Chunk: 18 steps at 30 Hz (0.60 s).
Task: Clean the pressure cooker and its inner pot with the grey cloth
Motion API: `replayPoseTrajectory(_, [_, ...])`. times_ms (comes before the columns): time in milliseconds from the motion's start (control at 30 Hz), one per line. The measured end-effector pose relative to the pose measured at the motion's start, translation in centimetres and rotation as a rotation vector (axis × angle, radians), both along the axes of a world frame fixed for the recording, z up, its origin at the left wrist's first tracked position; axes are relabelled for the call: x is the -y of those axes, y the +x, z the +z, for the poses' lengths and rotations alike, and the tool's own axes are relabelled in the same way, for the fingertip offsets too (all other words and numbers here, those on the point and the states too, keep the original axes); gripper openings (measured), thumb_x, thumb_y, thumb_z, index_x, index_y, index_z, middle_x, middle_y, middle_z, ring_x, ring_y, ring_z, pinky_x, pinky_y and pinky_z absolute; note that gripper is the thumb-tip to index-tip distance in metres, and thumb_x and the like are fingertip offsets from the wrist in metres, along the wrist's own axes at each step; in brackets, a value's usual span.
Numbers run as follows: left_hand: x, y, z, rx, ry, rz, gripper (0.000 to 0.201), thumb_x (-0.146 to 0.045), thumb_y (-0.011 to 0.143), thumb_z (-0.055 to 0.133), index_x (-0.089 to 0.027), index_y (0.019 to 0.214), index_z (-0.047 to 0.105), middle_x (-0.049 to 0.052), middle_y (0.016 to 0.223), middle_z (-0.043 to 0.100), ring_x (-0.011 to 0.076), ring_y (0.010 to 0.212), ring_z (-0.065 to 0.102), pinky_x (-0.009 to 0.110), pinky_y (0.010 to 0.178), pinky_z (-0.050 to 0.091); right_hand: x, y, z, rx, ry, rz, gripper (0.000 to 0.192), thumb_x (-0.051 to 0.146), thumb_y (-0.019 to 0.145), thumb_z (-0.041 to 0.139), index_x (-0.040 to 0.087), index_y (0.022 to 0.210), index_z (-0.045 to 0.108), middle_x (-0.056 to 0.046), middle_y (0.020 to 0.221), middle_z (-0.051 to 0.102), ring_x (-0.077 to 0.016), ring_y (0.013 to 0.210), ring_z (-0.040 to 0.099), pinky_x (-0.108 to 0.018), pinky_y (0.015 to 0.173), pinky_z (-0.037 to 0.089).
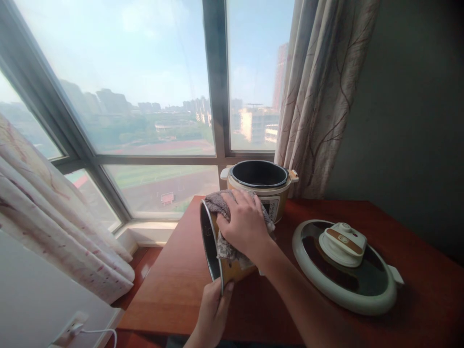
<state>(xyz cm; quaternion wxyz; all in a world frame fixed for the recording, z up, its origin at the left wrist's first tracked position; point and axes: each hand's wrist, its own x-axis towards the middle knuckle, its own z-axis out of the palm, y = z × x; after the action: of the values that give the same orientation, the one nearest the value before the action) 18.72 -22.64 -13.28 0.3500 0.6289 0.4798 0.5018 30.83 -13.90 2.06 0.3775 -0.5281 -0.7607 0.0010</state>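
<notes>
A large window (pixel 145 96) is seen at the far side, with city buildings and a sports field outside. Patterned curtains (pixel 319 87) are hung at far right, and another curtain (pixel 54 222) at near left. A grey wall (pixel 409 106) is seen on the right.

A reddish wooden desk (pixel 174 280) is set below the window. A cooker (pixel 259 188) is stood at the far edge of the desk, open, dark inside, with a control panel on its front. A round lid (pixel 344 266) with a cream rim and a knob on top is laid flat on the desk at right, apart from the cooker.

An inner pot (pixel 217 251) is held tipped on its side just in front of the cooker, mouth turned left, its base toward the right. A grey cloth (pixel 224 205) is draped over the pot's upper side.

The right hand (pixel 246 224) is pressed flat on the cloth, fingers spread and curved over it, the cloth held against the pot. The left hand (pixel 213 309) is placed at the pot's near rim, fingers closed on the rim edge from below.

A white socket with a plugged cable (pixel 76 328) is seen at near left.
</notes>
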Motion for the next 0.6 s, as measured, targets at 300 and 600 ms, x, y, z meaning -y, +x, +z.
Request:
replayPoseTrajectory(300, [-0.8,1.3,4.5,0.336,-0.213,0.033,0.061,-0.072,0.079,0.065,-0.012,0.071,0.073,0.005,0.065,0.062,0.0169,0.064,0.050,0.025,0.058,0.041,3.4,2.1,-5.8,-0.027,0.272,0.094,0.072,0.020,0.079,0.055,0.021,0.149,0.043,-0.009,0.160,0.039,-0.0332,0.149,0.030,-0.061,0.123,0.015])
replayPoseTrajectory(600, [-1.1,2.2,9.6,0.586,-0.442,-0.024,0.058,-0.065,0.071,0.077,-0.012,0.093,0.076,0.006,0.069,0.071,0.0226,0.067,0.067,0.029,0.059,0.053,4.8,2.8,-10.1,-0.093,0.344,0.107,0.070,0.026,0.087,0.046,0.022,0.155,0.033,-0.010,0.165,0.028,-0.0370,0.152,0.020,-0.068,0.119,0.020])
